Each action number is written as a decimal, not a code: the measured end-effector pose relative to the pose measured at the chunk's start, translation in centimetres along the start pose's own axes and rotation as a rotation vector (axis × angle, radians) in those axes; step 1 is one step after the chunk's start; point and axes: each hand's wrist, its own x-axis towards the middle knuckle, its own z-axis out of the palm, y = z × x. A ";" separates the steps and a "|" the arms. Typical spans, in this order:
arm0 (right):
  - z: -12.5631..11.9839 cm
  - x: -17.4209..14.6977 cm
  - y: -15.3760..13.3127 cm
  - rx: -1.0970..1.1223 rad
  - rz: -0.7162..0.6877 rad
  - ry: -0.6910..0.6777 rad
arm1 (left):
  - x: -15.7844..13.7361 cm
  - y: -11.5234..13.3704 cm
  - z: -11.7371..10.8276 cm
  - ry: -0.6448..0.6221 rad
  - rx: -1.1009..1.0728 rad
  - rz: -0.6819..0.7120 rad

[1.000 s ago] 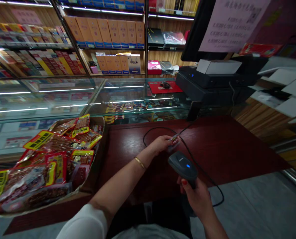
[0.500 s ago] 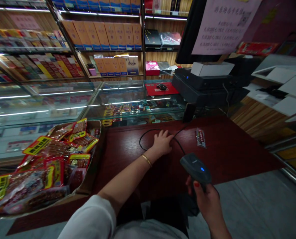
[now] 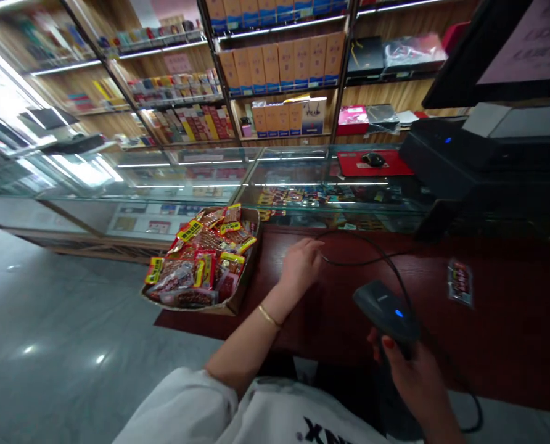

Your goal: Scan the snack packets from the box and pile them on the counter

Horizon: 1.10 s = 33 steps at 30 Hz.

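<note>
- Left hand (image 3: 301,266): poised above the dark red tabletop (image 3: 335,314), fingers loosely curled, with nothing visible in them; whether the fingertips met or touched the surface could not be told.
- Right hand (image 3: 411,367): fingers clamped around the grip of a barcode scanner (image 3: 385,311), thumb uppermost, the scanner's head pointing forward and leftward from them; a blue light showed on its top.
- Small packet (image 3: 460,283): flat on the tabletop, forward and right of the right fingers, apart from both hands.
- Carton (image 3: 239,301): left of the left fingers, heaped with snack packets (image 3: 205,271).
- Cable (image 3: 359,264): looped just beside the left fingertips.
- Step, as judged: an interval between handlings, scanner ready, left hand free.
- Next move, as judged: taking up any packet called for a leftward reach and parted left fingers, clear of the cable, with the scanner held steady.
</note>
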 end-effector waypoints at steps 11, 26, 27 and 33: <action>1.1 1.0 0.6 -0.116 -0.054 0.023 | -11.2 -9.5 -18.9 0.281 0.794 -0.479; 2.3 1.0 1.1 -0.094 0.008 -0.068 | -11.6 -13.3 -18.8 0.375 0.427 -0.489; 2.3 0.9 1.1 -0.107 0.009 -0.073 | -11.6 -13.1 -18.6 0.405 0.372 -0.461; 2.3 1.1 0.3 -0.136 0.005 -0.091 | -10.8 -10.9 -17.4 0.566 -0.033 -0.340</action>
